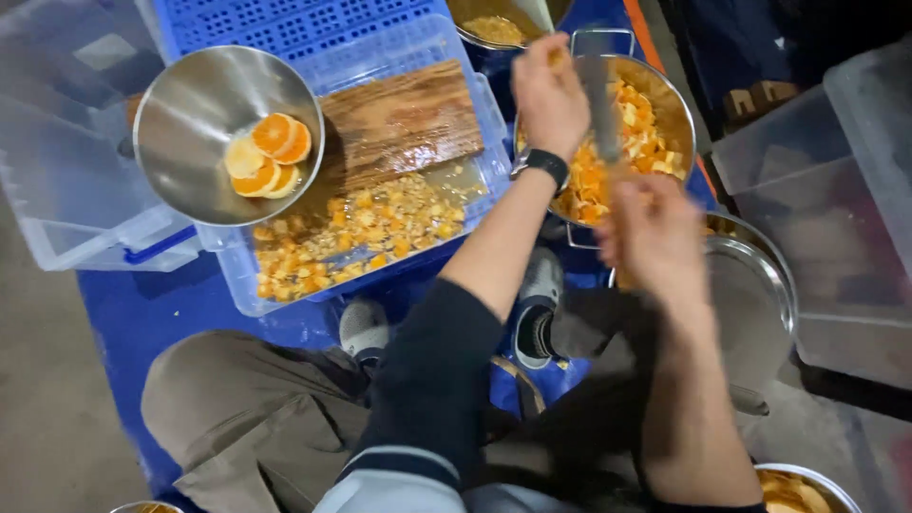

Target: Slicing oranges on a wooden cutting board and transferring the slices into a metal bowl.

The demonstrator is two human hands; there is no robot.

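Observation:
My left hand [549,95], with a black watch on its wrist, hovers with curled fingers over a steel pot [676,106] full of chopped orange pieces [608,166]. A small orange bit shows at its fingertips, but motion blur hides whether they grip it. My right hand [651,233], also blurred, is closed just below the pot's near rim. A grey knife blade [598,100] rises from it beside my left hand. To the left, a wooden cutting board [399,119] lies in a clear plastic tray [480,95] with more chopped orange [361,233].
A steel bowl [190,114] holds several orange slices [271,152] at the upper left. Nearby are a blue crate [285,24], clear bins [57,161] [836,190], a second pot [494,28], a steel vessel [750,294] by my right forearm, and a bowl [798,489] at bottom right.

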